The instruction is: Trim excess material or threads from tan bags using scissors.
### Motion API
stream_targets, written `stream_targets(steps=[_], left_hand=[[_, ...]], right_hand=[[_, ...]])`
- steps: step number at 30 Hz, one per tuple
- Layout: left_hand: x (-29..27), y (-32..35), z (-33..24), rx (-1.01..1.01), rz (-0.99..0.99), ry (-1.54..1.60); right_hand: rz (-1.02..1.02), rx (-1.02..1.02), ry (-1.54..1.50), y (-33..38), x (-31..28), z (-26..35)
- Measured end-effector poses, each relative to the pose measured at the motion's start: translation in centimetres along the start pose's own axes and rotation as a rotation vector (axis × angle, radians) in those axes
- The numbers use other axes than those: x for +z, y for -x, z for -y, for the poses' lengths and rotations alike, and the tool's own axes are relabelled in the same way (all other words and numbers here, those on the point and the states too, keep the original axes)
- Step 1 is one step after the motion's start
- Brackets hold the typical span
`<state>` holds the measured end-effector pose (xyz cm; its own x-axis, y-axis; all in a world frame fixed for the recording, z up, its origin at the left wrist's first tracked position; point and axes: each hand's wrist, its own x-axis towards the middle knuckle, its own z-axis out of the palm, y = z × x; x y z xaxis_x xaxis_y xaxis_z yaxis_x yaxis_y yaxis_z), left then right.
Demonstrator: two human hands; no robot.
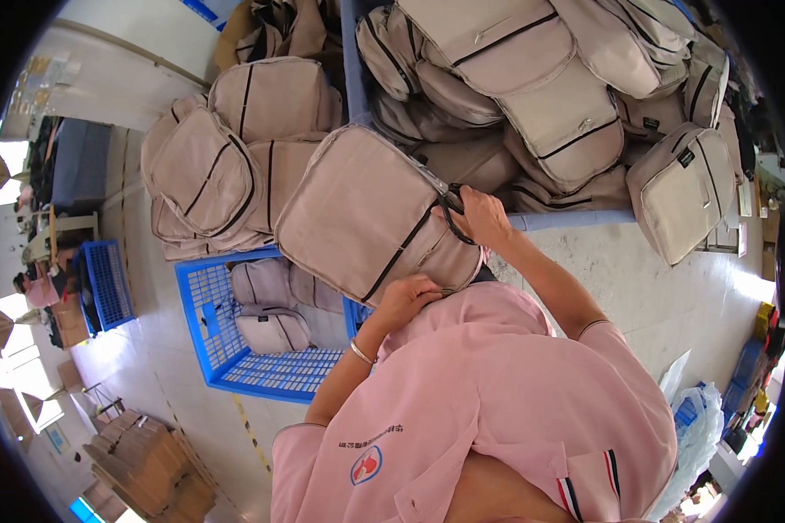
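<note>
A beige backpack (358,213) with a black stripe lies tilted in front of me, partly over a blue crate. My left hand (407,299) is closed on its near edge, fingers curled over the seam. At the bag's right side, my right hand (484,216) is closed around what looks like a pair of scissors (451,213), with dark looped handles and a greyish metal part resting along the bag's edge. The fingertips of the right hand are partly hidden behind the handles.
A large blue-grey bin (576,218) full of beige backpacks (567,131) stands ahead to the right. More backpacks (205,174) are stacked ahead to the left. The blue crate (275,383) holds several smaller beige bags (272,331). Cardboard (148,462) lies at far lower left.
</note>
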<state>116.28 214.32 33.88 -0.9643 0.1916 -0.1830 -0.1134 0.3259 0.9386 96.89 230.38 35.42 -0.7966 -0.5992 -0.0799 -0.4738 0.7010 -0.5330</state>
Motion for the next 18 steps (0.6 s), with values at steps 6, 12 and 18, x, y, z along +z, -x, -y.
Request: stream_targets(steps=[6, 12, 18], left_hand=[[-0.2, 0.0, 0.1, 0.025, -0.016, -0.039], [-0.1, 0.5, 0.0, 0.052, -0.07, -0.079], [1.8, 3.9, 0.2, -0.057, -0.478, -0.006]], right_hand=[[0.018, 0.104, -0.001, -0.6, 0.6, -0.5], [-0.026, 0.093, -0.098, -0.9, 0.3, 0.4], [-0.093, 0.104, -0.258, -1.8, 2.9, -1.0]])
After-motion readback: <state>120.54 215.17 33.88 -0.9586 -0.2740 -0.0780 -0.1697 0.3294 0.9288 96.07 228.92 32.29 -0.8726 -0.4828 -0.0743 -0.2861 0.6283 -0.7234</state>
